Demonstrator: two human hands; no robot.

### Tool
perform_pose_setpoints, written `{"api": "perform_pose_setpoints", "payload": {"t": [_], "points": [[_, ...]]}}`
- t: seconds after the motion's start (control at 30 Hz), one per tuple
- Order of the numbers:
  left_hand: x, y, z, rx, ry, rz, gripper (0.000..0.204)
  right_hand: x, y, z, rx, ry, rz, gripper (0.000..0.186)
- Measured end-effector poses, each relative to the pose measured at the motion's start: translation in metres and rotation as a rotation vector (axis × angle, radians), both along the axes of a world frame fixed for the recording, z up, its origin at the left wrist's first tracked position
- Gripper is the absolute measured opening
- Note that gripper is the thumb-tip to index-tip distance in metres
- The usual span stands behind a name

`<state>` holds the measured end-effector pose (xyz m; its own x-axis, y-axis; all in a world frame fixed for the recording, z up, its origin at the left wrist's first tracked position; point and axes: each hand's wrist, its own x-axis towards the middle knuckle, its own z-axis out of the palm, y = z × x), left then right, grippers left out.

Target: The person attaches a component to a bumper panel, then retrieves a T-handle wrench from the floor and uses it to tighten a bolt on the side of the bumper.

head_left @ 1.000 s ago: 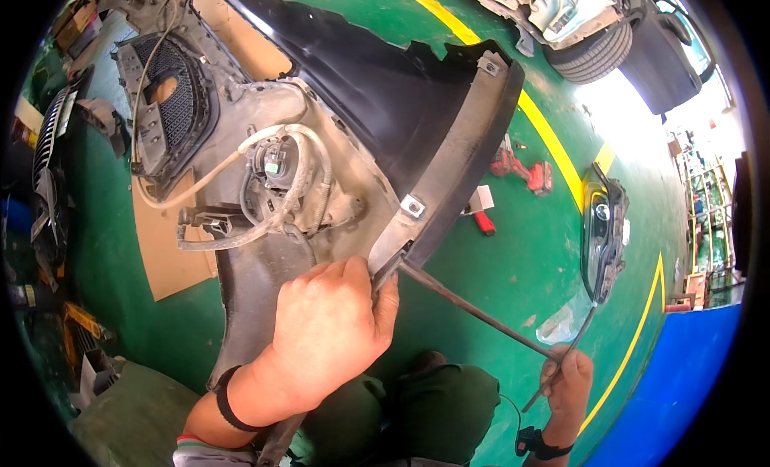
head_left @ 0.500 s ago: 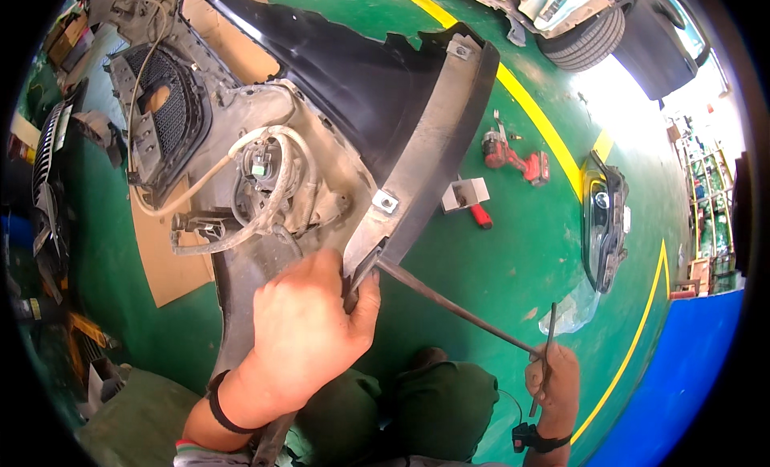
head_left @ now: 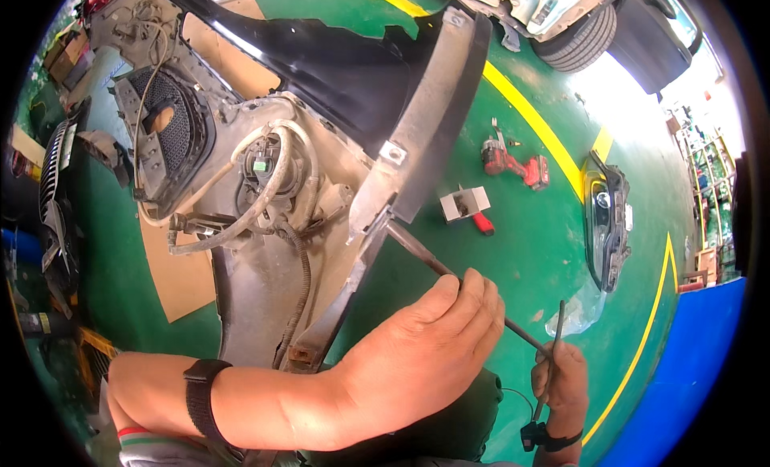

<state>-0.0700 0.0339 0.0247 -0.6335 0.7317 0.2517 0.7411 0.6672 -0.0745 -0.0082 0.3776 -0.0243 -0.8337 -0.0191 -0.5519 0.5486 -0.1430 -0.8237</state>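
A dark metal T-bar slants from the lower corner of a car bumper down to the right. My left hand is closed round the middle of its shaft, fingers curled over the top. My right hand grips the T-bar's end, where a crosspiece sticks up past the fingers. The bar's far tip meets the bumper's edge; exactly how it sits there is hidden. On the bumper's dusty inner side I see a round lamp unit with a pale looped hose.
Beyond the bumper, a red power tool and a small open box lie on the green floor. A headlight and a clear plastic bag are at the right. A car wheel stands at the back right.
My left hand has left the bumper's corner, moved right and closed round the T-bar's shaft. The bumper's near end has shifted up slightly. My right hand keeps its hold, slightly further right.
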Motion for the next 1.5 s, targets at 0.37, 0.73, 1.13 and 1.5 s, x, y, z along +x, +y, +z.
{"api": "perform_pose_setpoints", "payload": {"t": [0.37,0.73,1.13,1.5], "points": [[-0.018,-0.013,0.018,0.252,-0.237,-0.001,0.069,-0.019,-0.023,0.027,0.094,0.077,0.018,0.048],[-0.036,-0.001,-0.001,0.303,-0.199,0.162,0.04,-0.016,0.0,0.021,0.018,0.253,0.048,0.046],[-0.027,0.012,-0.022,0.402,-0.188,0.187,0.036,-0.014,0.003,0.009,1.402,1.168,0.403,0.039],[-0.029,0.019,-0.031,0.353,-0.22,0.186,0.034,-0.002,0.016,-0.014,0.248,0.312,0.081,0.03]]}}
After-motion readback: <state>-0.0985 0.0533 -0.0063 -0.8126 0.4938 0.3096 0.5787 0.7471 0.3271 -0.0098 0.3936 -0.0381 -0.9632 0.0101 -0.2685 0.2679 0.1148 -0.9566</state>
